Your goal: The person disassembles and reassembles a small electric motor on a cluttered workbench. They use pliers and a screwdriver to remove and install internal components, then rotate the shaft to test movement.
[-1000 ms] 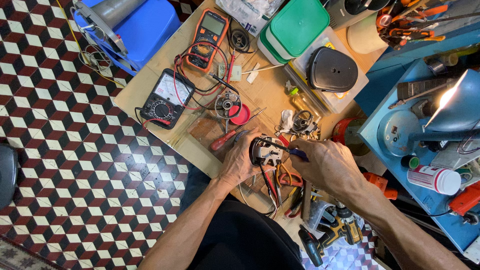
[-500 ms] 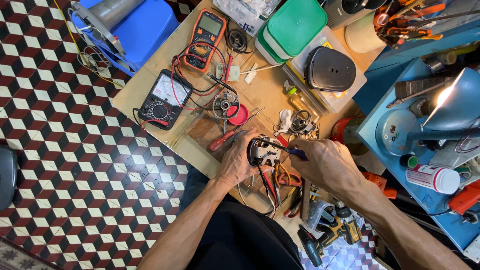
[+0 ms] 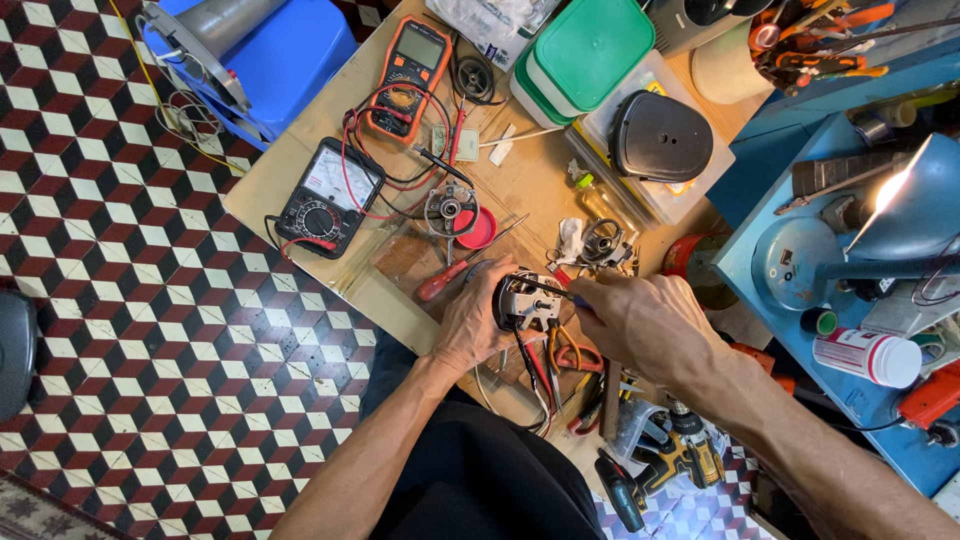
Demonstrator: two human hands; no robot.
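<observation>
Hands hold almost the same pose as half a second ago and a second ago: the left hand (image 3: pixel 478 325) stays wrapped around the round black-and-white motor part with metal contacts (image 3: pixel 527 303), and the right hand (image 3: pixel 648 322) keeps a thin dark-tipped tool (image 3: pixel 560 291) pinched against its top. Only the tool tip has crept slightly across the part, so the work reads as fine, steady probing, not a change of step. The part sits at the near edge of the brown wooden workbench (image 3: pixel 530 180). At 10 o'clock from it lies a red-handled screwdriver (image 3: pixel 447 279); at 11 o'clock, well apart, a black analogue meter with red leads (image 3: pixel 328 195); at 5 o'clock, a yellow-and-black cordless drill (image 3: pixel 672 458).
</observation>
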